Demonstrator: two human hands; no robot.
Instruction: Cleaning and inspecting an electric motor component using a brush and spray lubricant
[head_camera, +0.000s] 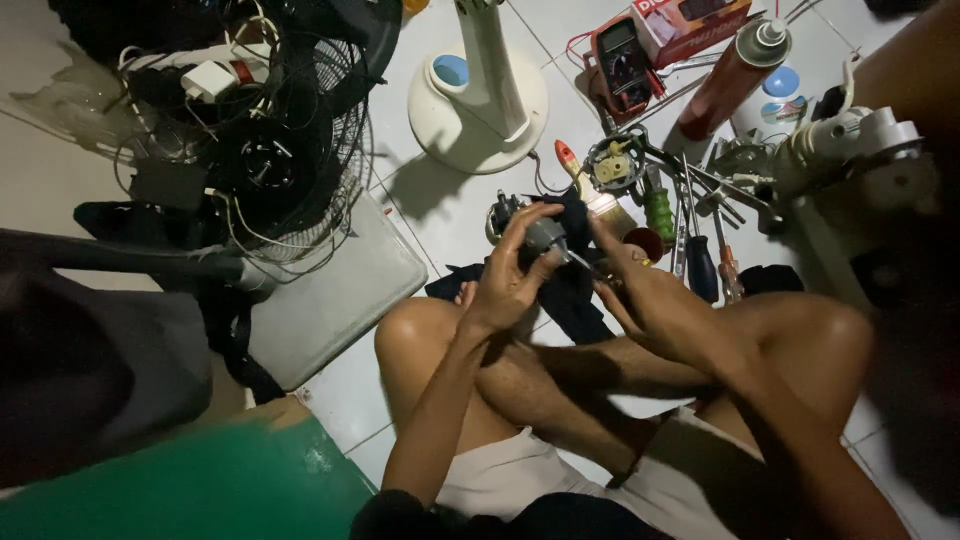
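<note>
Far left: black fan grille on the tiled floor, then the white fan base. Centre: your left hand is wrapped around a small grey fan motor, fingers closed on its body over a dark cloth. The motor's shaft points right, toward your right hand, which meets it at the shaft end (grip hidden, can't tell what it pinches). Left hand is nearer the body. Right of that: paintbrush, screwdrivers, multimeter, spray can.

White tiled floor carries a fan base, spray can, multimeter and screwdrivers.
</note>
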